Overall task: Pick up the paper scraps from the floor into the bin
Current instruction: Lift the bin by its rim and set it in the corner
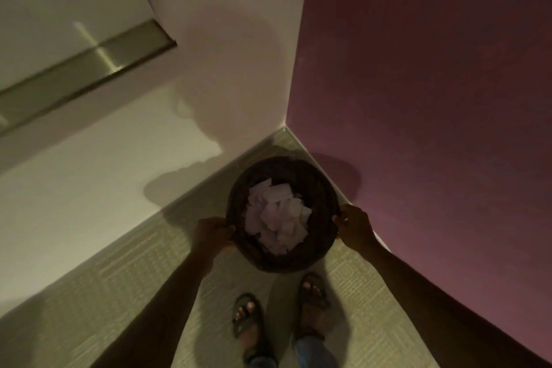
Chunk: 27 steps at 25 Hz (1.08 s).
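A round dark woven bin (321,188) sits in the corner of the room, directly below me. Several white paper scraps (276,215) lie piled inside it. My left hand (212,233) grips the bin's left rim. On the opposite side, my right hand (354,225) grips the right rim. Both arms reach down from the bottom of the view. No loose scraps show on the visible carpet.
A white wall (119,173) runs along the left and a purple wall (433,98) along the right, meeting just behind the bin. Pale patterned carpet (134,293) covers the floor. My two sandalled feet (280,311) stand just in front of the bin.
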### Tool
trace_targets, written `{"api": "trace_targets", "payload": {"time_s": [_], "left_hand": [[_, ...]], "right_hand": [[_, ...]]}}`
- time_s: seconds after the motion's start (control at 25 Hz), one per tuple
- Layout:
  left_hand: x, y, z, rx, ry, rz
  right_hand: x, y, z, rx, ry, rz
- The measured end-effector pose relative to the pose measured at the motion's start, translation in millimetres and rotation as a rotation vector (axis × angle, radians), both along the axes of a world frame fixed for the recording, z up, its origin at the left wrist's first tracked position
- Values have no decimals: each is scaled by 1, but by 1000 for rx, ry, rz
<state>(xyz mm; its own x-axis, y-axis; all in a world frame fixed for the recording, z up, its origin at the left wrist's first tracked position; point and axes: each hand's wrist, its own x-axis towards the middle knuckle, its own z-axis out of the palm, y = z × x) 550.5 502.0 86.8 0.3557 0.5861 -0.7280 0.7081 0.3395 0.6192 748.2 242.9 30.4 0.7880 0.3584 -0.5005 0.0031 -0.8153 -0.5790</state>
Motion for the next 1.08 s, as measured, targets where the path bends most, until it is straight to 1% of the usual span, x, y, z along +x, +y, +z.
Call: {"api": "trace_targets", "payload": {"time_s": [0.12, 0.28, 0.52, 0.64, 0.72, 0.84, 1.08], "left_hand": [[6, -2, -61, -4, 4, 12], [16, -5, -117, 17, 4, -20], [15, -5, -172, 94, 48, -89], [15, -3, -185, 160, 108, -138], [17, 1, -191, 199, 97, -131], [20, 3, -192, 208, 61, -124], [24, 2, -180, 198, 63, -134]], "right_hand": [[4, 8, -45, -51, -16, 6], [9, 12, -97, -109, -58, 27], [12, 12, -146, -121, -19, 45], [12, 15, -160, -100, -23, 60], [14, 18, -167, -85, -37, 50], [16, 17, -171, -63, -17, 37], [18, 13, -168, -64, -27, 19]]}}
